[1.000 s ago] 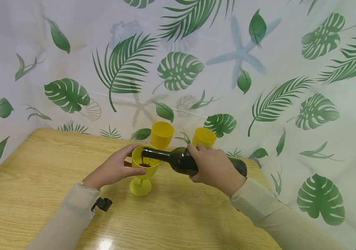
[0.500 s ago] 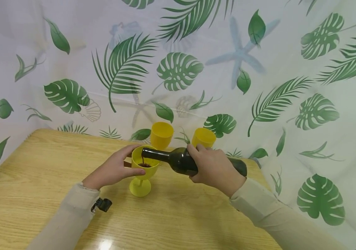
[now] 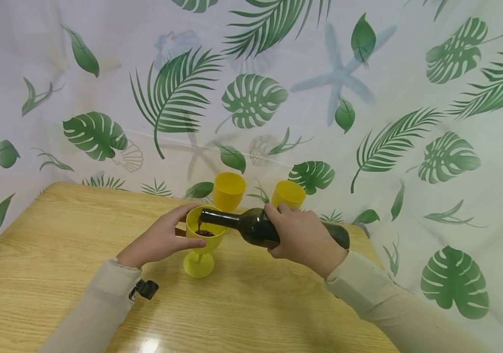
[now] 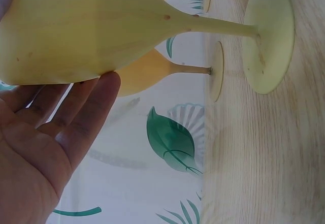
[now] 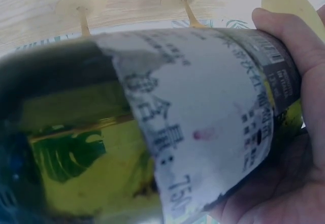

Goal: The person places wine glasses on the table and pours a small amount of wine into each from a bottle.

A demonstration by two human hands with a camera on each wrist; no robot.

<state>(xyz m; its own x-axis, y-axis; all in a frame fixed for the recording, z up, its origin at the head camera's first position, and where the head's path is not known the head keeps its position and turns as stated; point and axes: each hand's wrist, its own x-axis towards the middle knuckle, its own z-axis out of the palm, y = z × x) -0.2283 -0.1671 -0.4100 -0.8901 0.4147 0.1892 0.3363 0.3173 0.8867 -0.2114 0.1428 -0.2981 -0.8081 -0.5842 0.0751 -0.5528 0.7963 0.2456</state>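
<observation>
In the head view my right hand (image 3: 305, 238) grips a dark green wine bottle (image 3: 258, 227), tipped nearly level with its neck pointing left. Its mouth is over the bowl of a yellow goblet (image 3: 198, 264), and dark red liquid (image 3: 204, 233) runs down inside. My left hand (image 3: 159, 238) holds this goblet by the bowl, thumb in front and fingers behind. The left wrist view shows the goblet (image 4: 251, 31) with its foot on the table, and small reddish spots on the bowl. In the right wrist view the bottle's white label (image 5: 198, 112) faces the camera.
Two more yellow goblets stand behind, one goblet (image 3: 229, 191) past the bottle's neck, the other goblet (image 3: 288, 193) partly hidden by my right hand. The wooden table (image 3: 216, 314) ends at a leaf-patterned white curtain (image 3: 181, 162). A black device (image 3: 147, 289) sits at my left cuff.
Liquid keeps running from the bottle into the goblet, its stream shifting slightly in shape. Both hands, the bottle and the goblets stay in place.
</observation>
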